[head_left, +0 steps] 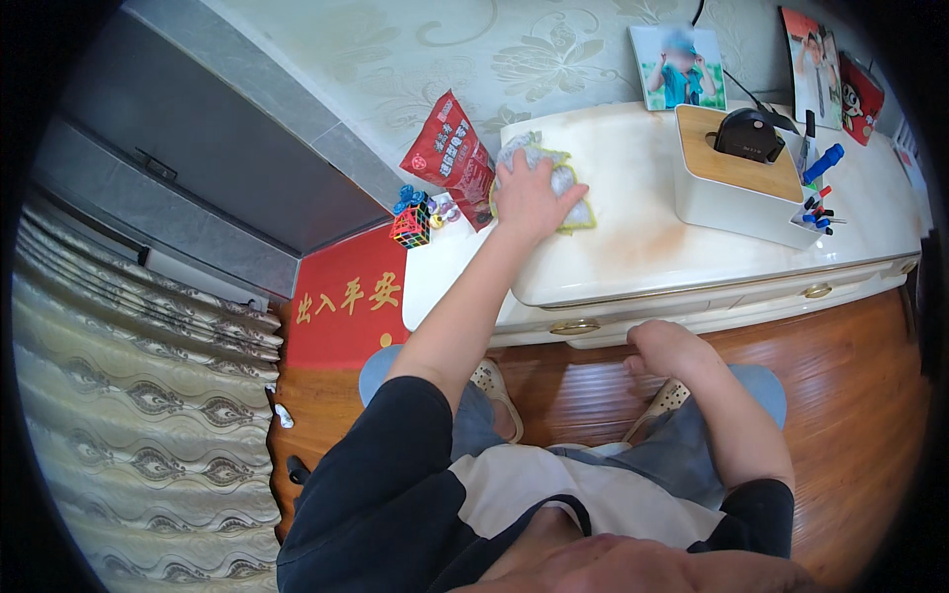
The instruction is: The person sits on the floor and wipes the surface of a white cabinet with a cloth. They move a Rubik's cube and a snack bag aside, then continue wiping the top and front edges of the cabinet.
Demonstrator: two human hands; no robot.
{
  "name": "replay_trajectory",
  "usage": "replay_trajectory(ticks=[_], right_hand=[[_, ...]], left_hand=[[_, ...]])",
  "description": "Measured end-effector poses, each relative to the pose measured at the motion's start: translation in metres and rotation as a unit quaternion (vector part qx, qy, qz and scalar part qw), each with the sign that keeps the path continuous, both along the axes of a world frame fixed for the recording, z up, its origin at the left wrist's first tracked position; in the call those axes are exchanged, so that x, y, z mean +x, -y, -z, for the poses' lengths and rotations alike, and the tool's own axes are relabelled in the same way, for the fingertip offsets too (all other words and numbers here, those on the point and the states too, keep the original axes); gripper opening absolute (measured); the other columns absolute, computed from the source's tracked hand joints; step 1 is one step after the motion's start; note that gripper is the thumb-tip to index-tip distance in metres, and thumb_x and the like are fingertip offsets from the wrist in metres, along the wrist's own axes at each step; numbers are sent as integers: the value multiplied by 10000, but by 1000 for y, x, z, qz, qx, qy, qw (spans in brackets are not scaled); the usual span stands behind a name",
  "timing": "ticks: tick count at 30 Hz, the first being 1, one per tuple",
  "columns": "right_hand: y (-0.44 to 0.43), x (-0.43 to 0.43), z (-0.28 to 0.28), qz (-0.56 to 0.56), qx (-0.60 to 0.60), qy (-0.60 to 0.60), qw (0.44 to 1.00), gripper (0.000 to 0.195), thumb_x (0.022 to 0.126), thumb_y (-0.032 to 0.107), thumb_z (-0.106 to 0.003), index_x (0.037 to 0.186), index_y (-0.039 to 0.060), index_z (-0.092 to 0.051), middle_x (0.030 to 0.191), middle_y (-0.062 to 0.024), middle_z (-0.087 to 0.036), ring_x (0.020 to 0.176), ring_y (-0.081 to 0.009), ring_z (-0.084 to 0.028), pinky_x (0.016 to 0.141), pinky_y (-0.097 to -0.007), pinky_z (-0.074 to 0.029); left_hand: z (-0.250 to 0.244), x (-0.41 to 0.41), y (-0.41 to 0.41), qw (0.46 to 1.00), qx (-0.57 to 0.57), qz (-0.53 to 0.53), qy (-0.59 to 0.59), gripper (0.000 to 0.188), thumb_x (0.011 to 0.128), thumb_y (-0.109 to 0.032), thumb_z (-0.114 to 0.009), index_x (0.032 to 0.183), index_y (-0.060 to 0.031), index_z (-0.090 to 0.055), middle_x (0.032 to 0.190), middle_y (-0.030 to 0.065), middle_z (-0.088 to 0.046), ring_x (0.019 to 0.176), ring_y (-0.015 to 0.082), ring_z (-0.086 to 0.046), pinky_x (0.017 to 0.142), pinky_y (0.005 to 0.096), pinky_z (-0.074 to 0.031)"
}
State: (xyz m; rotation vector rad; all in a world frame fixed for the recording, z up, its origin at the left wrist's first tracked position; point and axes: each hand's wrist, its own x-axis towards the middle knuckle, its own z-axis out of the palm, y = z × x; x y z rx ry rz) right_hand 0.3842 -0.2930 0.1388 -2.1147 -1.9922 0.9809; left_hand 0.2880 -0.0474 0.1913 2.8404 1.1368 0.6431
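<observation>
My left hand point(532, 194) presses down on a grey plush cleaning cloth point(574, 211) with yellow-green edging, its fingers spread over it. Under them lies the left end of a glossy white cabinet's top point(623, 163). Just left of the cloth, a red snack packet point(452, 152) leans upright close to my fingers. My right hand point(671, 350) hangs in front of the cabinet's drawers, loosely curled, above the floor. Nothing shows in it, but its palm is hidden. A brownish tint marks the white surface right of the cloth.
A white tissue box point(730, 200) with a wooden lid holds pens point(819, 215) and carries a black device point(745, 136). Photo panels point(678, 70) stand behind. A puzzle cube point(411, 222) sits by the packet. A red mat point(341, 304) and patterned curtain point(148, 415) are on the left.
</observation>
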Motion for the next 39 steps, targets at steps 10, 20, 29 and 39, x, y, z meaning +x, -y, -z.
replay_trajectory(ticks=[10,20,29,39], right_hand=[[2,-12,-3,-13,-4,18,1000,283,820,247,-686,876,-30,-667,915,-228,-655,899,-387,-626,813,-440,-503],[1,-20,-21,-46,-31,-2,998,266,825,241,-658,946,4,-639,970,-194,-653,943,-363,-620,836,-443,-492],[-1,-18,-32,-23,-14,-4,1000,175,825,178,-628,868,8,-627,892,-186,-669,903,-347,-642,787,-433,-515],[-5,-4,-11,18,-34,-27,999,208,831,188,-628,891,-10,-619,926,-218,-652,932,-375,-620,815,-447,-500]], left_hand=[[-1,-56,92,994,49,96,-23,603,759,-495,-682,1232,-138,-572,1367,236,-392,1215,480,-373,923,580,-377],[-13,-9,87,906,36,414,-85,629,744,-428,-706,1283,-160,-524,1380,153,-429,1262,380,-395,953,555,-357],[-2,67,-11,904,12,427,12,643,761,-414,-655,1282,-72,-499,1366,200,-448,1238,363,-439,1050,436,-345],[3,113,-89,984,50,171,-19,611,803,-548,-580,1230,-111,-584,1369,119,-477,1270,301,-427,1048,445,-347]])
